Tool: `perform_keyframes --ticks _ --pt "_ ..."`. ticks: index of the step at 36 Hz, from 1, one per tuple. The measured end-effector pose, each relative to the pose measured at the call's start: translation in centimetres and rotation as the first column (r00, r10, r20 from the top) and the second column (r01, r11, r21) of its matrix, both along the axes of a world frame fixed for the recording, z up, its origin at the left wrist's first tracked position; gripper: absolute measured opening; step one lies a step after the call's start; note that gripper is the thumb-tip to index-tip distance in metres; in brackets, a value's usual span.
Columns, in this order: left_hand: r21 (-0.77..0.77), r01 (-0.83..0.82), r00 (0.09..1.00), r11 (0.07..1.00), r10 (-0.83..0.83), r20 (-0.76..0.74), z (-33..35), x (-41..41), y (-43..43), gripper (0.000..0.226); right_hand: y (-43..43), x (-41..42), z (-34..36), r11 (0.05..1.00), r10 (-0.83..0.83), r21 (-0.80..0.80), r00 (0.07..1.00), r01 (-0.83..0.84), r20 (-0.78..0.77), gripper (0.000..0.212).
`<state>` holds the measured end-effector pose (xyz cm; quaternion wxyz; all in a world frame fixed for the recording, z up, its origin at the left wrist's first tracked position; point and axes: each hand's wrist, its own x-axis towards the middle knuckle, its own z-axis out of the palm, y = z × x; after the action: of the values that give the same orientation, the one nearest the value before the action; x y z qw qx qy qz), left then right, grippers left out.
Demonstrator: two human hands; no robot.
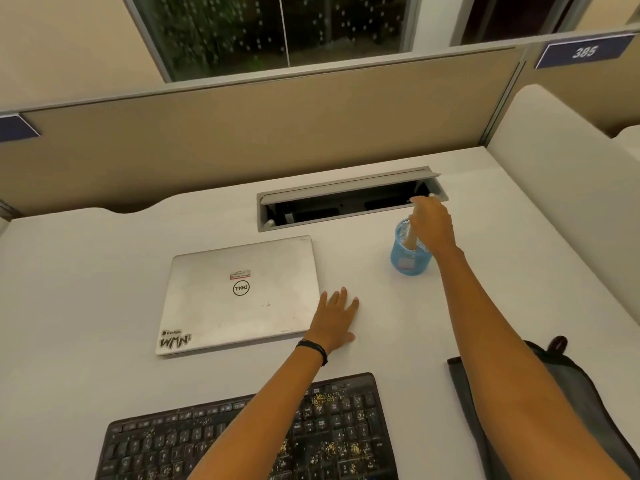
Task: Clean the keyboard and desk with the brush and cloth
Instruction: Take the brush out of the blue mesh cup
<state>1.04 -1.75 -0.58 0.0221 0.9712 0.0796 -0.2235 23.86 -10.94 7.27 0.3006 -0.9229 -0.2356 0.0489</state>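
A black keyboard (332, 431) lies at the near edge of the white desk (86, 271), with yellowish crumbs scattered over its keys. A grey cloth (568, 382) lies to the right, partly under my right forearm. A blue mesh cup (410, 258) stands at the far right, with a pale brush handle (411, 240) standing in it. My right hand (433, 225) reaches over the cup and grips the handle's top. My left hand (336, 318) rests flat on the desk beside the laptop, fingers straight. The brush's bristles are hidden inside the cup.
A closed silver laptop (239, 296) with stickers lies left of centre. Behind it a cable hatch (349, 202) in the desk stands open. Beige partition panels (242, 133) close the back and right side of the desk.
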Motion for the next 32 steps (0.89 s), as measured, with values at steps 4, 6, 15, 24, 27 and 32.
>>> perform_keyframes --ticks 4,6,15,24,27,32 --pt "0.0 -0.014 1.0 1.0 0.014 0.019 -0.1 -0.1 -0.1 0.075 -0.2 -0.1 0.4 0.999 0.022 0.024 1.0 -0.022 0.003 0.034" --pt "0.008 -0.015 0.999 1.0 0.015 0.033 -0.2 -0.1 -0.1 0.074 -0.6 -0.4 0.6 0.999 0.044 0.011 0.999 -0.045 0.022 0.034" --pt "-0.021 0.051 0.986 0.998 -0.047 0.161 -0.3 -1.4 -0.9 0.06 -2.2 -1.8 1.1 1.0 -0.001 -0.014 0.999 0.002 0.036 0.032" --pt "-0.13 0.0 0.979 0.992 0.026 0.203 -0.1 -4.5 -0.8 0.05 -3.2 -3.5 2.4 0.982 -0.153 0.122 0.984 0.141 0.095 0.032" --pt "-0.139 0.028 0.981 0.99 -0.001 0.191 0.0 -5.4 -0.2 0.049 -3.8 -4.5 3.1 0.948 -0.209 0.277 0.963 0.158 0.168 0.025" --pt "-0.108 0.084 0.976 0.991 -0.06 0.209 0.7 -7.5 0.8 0.045 -4.2 -7.4 4.2 0.879 -0.243 0.456 0.952 0.136 0.185 0.028"
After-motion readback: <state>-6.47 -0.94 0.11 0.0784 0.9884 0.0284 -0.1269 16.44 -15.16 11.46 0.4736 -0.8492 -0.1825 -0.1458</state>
